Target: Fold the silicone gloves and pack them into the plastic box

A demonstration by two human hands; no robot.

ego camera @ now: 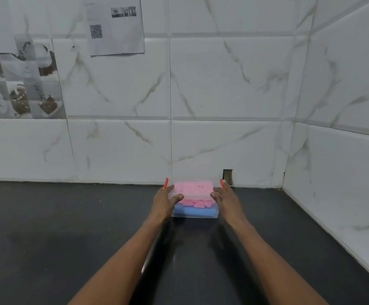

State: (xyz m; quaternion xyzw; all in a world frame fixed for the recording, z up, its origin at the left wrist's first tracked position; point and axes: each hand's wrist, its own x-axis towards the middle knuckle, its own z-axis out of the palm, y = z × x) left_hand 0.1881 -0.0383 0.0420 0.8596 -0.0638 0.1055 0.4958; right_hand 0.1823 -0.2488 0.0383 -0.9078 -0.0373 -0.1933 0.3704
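Note:
A clear plastic box [194,214] stands on the black counter close to the back wall. Inside it lie a folded pink silicone glove [195,203] on top and a blue one [192,210] underneath. A clear lid [193,187] with orange clips at both ends sits over the box. My left hand [167,199] grips the left end of the lid, thumb on the front rim. My right hand [224,198] grips the right end in the same way.
The black counter [69,227] runs left and toward me. White marble-look tiled walls close the back and the right side. A small dark hole [227,176] is in the wall behind the box. Paper sheets [115,25] hang on the upper left wall.

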